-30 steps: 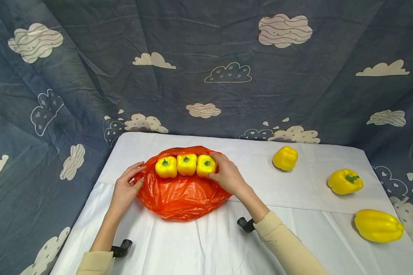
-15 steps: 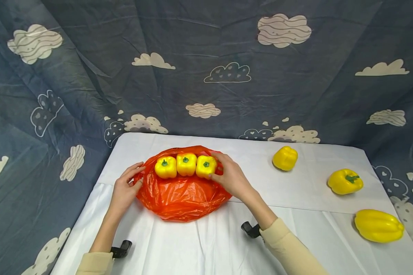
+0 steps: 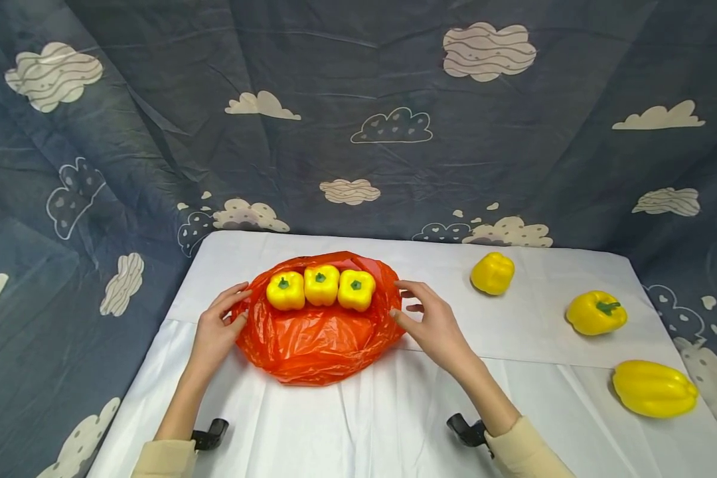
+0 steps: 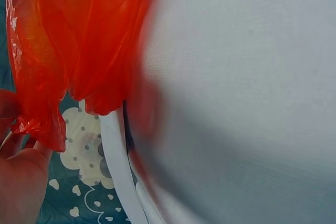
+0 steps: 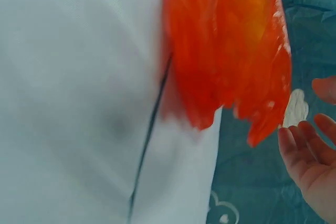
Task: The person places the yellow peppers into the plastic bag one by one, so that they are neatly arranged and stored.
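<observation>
A red plastic bag (image 3: 322,342) lies on the white-covered table with its mouth spread wide. Inside, along its far side, three yellow bell peppers stand in a row: a left one (image 3: 285,291), a middle one (image 3: 321,285) and a right one (image 3: 356,290), green stems up. At the bag's left rim, my left hand (image 3: 214,332) holds the film between thumb and fingers; the left wrist view has the bag's edge in this hand (image 4: 23,166). My right hand (image 3: 437,328) is beside the right rim, thumb and fingers apart, nothing between them, as the right wrist view also has it.
To the right on the table (image 3: 382,425) lie three more yellow peppers: one near the back (image 3: 492,273), one farther right with its stem sideways (image 3: 596,313), and a longer one (image 3: 654,389) near the right edge. A dark cloud-patterned cloth (image 3: 311,166) hangs behind.
My right hand has let go of the right-hand pepper and drawn back out of the bag, to the right and nearer. The left hand has stayed at the left rim.
</observation>
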`<action>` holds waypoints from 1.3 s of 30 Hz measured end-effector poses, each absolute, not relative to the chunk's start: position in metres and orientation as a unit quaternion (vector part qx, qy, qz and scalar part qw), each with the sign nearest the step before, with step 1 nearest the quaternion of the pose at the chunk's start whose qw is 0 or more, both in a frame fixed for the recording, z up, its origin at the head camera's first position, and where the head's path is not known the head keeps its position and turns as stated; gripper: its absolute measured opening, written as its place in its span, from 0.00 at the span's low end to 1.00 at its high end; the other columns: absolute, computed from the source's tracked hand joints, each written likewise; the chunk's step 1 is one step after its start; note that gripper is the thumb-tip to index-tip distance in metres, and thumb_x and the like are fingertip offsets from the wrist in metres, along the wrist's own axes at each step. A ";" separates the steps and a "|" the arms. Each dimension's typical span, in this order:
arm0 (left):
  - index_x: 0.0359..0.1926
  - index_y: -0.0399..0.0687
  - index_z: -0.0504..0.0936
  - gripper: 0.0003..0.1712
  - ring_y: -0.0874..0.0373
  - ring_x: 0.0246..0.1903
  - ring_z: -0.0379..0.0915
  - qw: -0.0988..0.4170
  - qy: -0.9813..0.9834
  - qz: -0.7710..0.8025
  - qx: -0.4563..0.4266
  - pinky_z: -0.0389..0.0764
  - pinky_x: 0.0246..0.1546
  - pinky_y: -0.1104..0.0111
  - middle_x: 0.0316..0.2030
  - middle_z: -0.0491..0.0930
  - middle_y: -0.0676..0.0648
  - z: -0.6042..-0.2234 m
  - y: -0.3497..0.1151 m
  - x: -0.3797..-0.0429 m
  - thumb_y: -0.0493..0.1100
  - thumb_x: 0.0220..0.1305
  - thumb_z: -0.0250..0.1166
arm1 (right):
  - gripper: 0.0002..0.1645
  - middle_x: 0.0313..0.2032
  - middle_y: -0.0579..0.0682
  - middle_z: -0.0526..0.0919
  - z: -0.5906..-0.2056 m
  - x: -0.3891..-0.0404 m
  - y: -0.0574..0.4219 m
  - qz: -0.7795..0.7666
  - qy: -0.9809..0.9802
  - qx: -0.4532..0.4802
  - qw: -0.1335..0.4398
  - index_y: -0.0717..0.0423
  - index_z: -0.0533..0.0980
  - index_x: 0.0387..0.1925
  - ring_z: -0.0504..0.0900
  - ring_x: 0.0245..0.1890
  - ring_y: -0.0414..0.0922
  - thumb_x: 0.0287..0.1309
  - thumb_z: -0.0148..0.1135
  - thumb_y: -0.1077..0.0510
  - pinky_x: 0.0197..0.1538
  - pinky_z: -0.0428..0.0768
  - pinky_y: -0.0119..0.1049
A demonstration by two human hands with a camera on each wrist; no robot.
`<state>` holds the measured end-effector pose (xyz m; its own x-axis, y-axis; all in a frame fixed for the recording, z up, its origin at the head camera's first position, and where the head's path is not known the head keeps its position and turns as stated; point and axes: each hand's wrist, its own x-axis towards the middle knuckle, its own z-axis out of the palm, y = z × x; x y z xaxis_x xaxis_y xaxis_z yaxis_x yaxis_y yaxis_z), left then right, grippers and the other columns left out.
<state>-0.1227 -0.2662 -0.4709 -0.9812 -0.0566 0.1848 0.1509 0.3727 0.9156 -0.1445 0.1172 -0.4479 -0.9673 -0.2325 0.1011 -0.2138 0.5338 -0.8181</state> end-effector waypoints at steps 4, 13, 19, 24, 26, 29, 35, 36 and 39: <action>0.59 0.33 0.78 0.23 0.46 0.63 0.66 0.096 -0.822 -0.561 -0.027 0.74 0.47 0.81 0.65 0.70 0.43 -0.482 -0.272 -0.127 0.22 0.62 0.57 | 0.30 0.58 0.50 0.76 -0.455 -0.143 0.135 -0.454 0.883 -0.118 -0.012 0.52 0.71 0.63 0.76 0.56 0.50 0.60 0.68 0.58 0.55 0.78 0.49; 0.58 0.34 0.79 0.24 0.48 0.63 0.67 0.099 -0.822 -0.560 -0.026 0.75 0.47 0.80 0.64 0.71 0.46 -0.481 -0.274 -0.126 0.23 0.61 0.56 | 0.31 0.58 0.56 0.75 -0.473 -0.154 0.183 -0.434 0.895 -0.066 -0.076 0.56 0.70 0.64 0.76 0.54 0.57 0.60 0.68 0.61 0.55 0.77 0.53; 0.58 0.34 0.79 0.24 0.47 0.63 0.66 0.099 -0.822 -0.560 -0.028 0.75 0.48 0.79 0.64 0.70 0.46 -0.482 -0.275 -0.127 0.23 0.62 0.56 | 0.32 0.59 0.59 0.74 -0.482 -0.162 0.210 -0.419 0.903 -0.013 -0.089 0.58 0.68 0.66 0.74 0.56 0.58 0.62 0.66 0.60 0.57 0.75 0.53; 0.59 0.35 0.79 0.24 0.47 0.63 0.66 0.099 -0.821 -0.561 -0.028 0.75 0.48 0.79 0.65 0.70 0.46 -0.484 -0.276 -0.127 0.23 0.62 0.57 | 0.31 0.59 0.60 0.72 -0.484 -0.168 0.226 -0.411 0.906 0.011 -0.103 0.59 0.67 0.66 0.72 0.58 0.58 0.64 0.64 0.59 0.58 0.74 0.53; 0.59 0.35 0.79 0.24 0.48 0.63 0.66 0.099 -0.822 -0.560 -0.028 0.75 0.48 0.80 0.65 0.70 0.46 -0.484 -0.275 -0.127 0.23 0.62 0.57 | 0.31 0.59 0.60 0.71 -0.483 -0.170 0.232 -0.409 0.907 0.018 -0.103 0.59 0.66 0.66 0.72 0.59 0.58 0.64 0.63 0.59 0.58 0.74 0.54; 0.58 0.35 0.79 0.23 0.48 0.63 0.66 0.100 -0.824 -0.557 -0.027 0.75 0.47 0.80 0.65 0.71 0.46 -0.482 -0.274 -0.125 0.23 0.62 0.57 | 0.33 0.62 0.61 0.70 -0.479 -0.173 0.241 -0.400 0.911 0.032 -0.092 0.60 0.64 0.68 0.70 0.60 0.59 0.65 0.62 0.59 0.59 0.73 0.55; 0.58 0.35 0.79 0.23 0.48 0.62 0.67 0.105 -0.826 -0.554 -0.028 0.75 0.47 0.80 0.64 0.71 0.46 -0.482 -0.273 -0.125 0.24 0.62 0.57 | 0.37 0.65 0.64 0.65 -0.469 -0.185 0.257 -0.378 0.922 0.053 -0.061 0.59 0.59 0.72 0.65 0.63 0.63 0.67 0.61 0.56 0.61 0.69 0.58; 0.58 0.35 0.80 0.23 0.48 0.62 0.67 0.105 -0.826 -0.553 -0.028 0.75 0.47 0.80 0.64 0.71 0.46 -0.482 -0.273 -0.125 0.24 0.62 0.57 | 0.38 0.66 0.65 0.64 -0.468 -0.187 0.260 -0.373 0.924 0.056 -0.059 0.59 0.58 0.72 0.65 0.63 0.63 0.66 0.61 0.55 0.61 0.69 0.58; 0.58 0.36 0.80 0.23 0.48 0.62 0.67 0.105 -0.828 -0.550 -0.028 0.75 0.47 0.80 0.64 0.71 0.47 -0.482 -0.273 -0.124 0.24 0.63 0.57 | 0.41 0.67 0.66 0.61 -0.468 -0.196 0.266 -0.362 0.928 0.075 -0.054 0.59 0.56 0.73 0.63 0.63 0.64 0.66 0.61 0.53 0.61 0.68 0.60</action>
